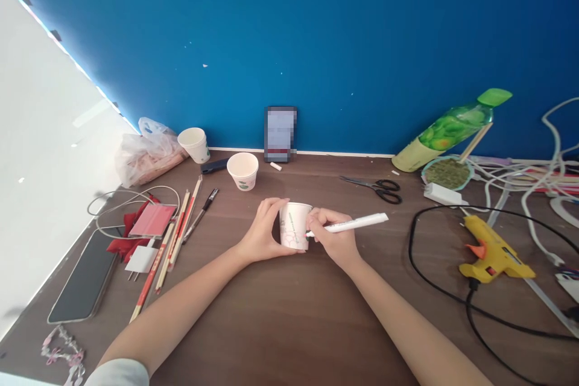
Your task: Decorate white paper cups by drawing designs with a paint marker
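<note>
A white paper cup [296, 226] lies on its side or tilts in front of me, with green print and pink line drawing on its wall. My left hand [265, 232] grips it, thumb at the lower end and fingers at the upper rim. In my right hand [337, 238] is a white marker pen [357, 223], its tip touching the cup's right side. Beyond my left hand stands a second paper cup [243, 172], upright. A small white pen cap [275, 166] rests near the back edge.
Chopsticks [178, 238], a black pen [202, 214], a phone [85, 277] and a charger [142, 258] lie left. Another paper cup [194, 145] and a plastic bag [149, 154] stand behind. Scissors [377, 187], a green bottle [446, 129], a yellow glue gun [493, 253] and cables are right.
</note>
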### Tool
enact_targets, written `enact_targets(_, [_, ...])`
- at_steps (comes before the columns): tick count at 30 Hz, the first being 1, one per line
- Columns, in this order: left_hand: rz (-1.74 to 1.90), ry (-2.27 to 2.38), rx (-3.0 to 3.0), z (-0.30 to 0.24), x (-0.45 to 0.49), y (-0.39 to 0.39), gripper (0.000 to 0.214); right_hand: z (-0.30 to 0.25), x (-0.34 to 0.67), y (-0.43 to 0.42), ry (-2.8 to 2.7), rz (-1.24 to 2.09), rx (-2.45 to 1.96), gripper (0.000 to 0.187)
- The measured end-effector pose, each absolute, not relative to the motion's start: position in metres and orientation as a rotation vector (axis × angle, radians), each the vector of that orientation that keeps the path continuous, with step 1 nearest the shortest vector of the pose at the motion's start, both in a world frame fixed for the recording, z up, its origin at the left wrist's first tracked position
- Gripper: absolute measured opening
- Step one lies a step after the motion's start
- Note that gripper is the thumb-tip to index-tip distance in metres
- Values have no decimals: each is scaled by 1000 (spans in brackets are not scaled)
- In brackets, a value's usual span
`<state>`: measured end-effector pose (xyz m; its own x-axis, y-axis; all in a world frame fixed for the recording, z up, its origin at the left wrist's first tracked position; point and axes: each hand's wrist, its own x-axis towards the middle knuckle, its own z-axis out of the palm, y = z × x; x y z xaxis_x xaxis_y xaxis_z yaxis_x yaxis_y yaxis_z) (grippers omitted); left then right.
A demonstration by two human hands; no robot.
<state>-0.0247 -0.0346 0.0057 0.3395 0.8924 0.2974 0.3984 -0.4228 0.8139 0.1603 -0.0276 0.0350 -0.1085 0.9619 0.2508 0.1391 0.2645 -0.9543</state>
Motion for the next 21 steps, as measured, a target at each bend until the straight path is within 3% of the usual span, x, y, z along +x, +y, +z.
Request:
enact_targets(8, [983,1129,1930,9,-25,-34,97,36,159,-27,-1524,963,-1087,41])
enact_targets(16, [966,1109,1946,7,-25,-34,108,28,159,-24,-1243,1158,-948,43])
enact_targets(21, [993,1084,1933,3,-26,-33,102,36,161,-26,-1392,1024,-971,42])
